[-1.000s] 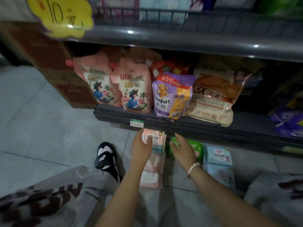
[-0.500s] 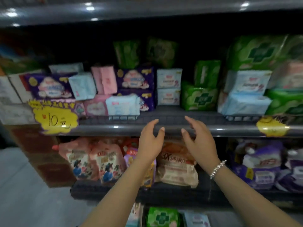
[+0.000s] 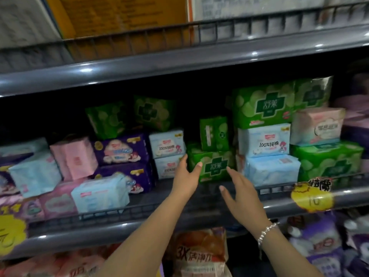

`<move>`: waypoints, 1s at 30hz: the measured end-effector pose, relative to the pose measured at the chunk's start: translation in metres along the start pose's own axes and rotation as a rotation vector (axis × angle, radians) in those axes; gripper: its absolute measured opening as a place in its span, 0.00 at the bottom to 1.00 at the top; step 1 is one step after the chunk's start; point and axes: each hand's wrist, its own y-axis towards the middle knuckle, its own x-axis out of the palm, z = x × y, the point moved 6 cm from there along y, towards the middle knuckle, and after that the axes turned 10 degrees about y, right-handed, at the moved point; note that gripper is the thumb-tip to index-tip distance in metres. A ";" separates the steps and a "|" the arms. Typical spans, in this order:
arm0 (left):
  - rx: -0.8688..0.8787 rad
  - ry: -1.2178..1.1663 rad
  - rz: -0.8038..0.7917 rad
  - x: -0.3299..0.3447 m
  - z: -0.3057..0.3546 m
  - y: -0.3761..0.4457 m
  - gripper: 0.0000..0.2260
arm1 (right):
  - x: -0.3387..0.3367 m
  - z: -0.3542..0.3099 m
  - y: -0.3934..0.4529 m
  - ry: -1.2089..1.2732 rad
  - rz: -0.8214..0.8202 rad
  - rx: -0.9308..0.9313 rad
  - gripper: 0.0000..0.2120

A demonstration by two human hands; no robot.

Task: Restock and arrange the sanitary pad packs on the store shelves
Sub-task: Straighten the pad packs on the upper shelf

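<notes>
The green pack [image 3: 214, 165] with the dark cross lies flat on the mid shelf [image 3: 139, 226], near its front rail, w/ a small green pack [image 3: 214, 132] standing upright on top of it. We take that green pack as our landmark.

Our left hand [image 3: 184, 179] is at its left end — fingers straight and spread, fingertips touching or almost touching the pack's left edge; can't tell if there's real contact. It grips nothing. Our right hand [image 3: 242, 196] is just in front of the pack and a bit right, fingers also straight and loosely spread, holding nothing, apart from the pack. A bead bracelet [image 3: 266, 231] sits on that wrist.

Left of the green pack: two white packs [image 3: 166, 142] stacked one on the other, then two purple packs [image 3: 121, 149] stacked, w/ a pink pack [image 3: 73, 156] further left and pale blue packs [image 3: 99, 193] in front near the rail. Behind and up-left — two more green packs [image 3: 129, 115] in shadow.

Right of it: a blue pack [image 3: 271, 169], a white one on top of that, and a big green pack [image 3: 263, 104] topping the stack. Further right, a green pack w/ a pink-white one on it.

Below-right of the landmark, a yellow price tag [image 3: 311, 198] hangs on the shelf lip. Below, on the next shelf down, an orange refill bag [image 3: 199, 252]. Above, the top shelf holds cartons [image 3: 123, 19], blurred.
</notes>
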 end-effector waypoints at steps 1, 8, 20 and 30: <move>0.008 0.007 -0.010 0.004 -0.003 0.012 0.32 | 0.002 0.005 0.004 -0.002 -0.017 0.006 0.28; -0.012 0.135 0.009 0.018 -0.009 0.066 0.29 | 0.004 0.019 0.019 0.097 0.050 0.005 0.29; -0.002 0.004 -0.026 0.003 -0.011 0.050 0.32 | -0.002 0.012 0.011 0.217 0.104 0.042 0.29; -0.040 0.103 -0.219 -0.056 -0.021 0.021 0.37 | 0.000 -0.010 0.003 0.291 -0.029 -0.017 0.32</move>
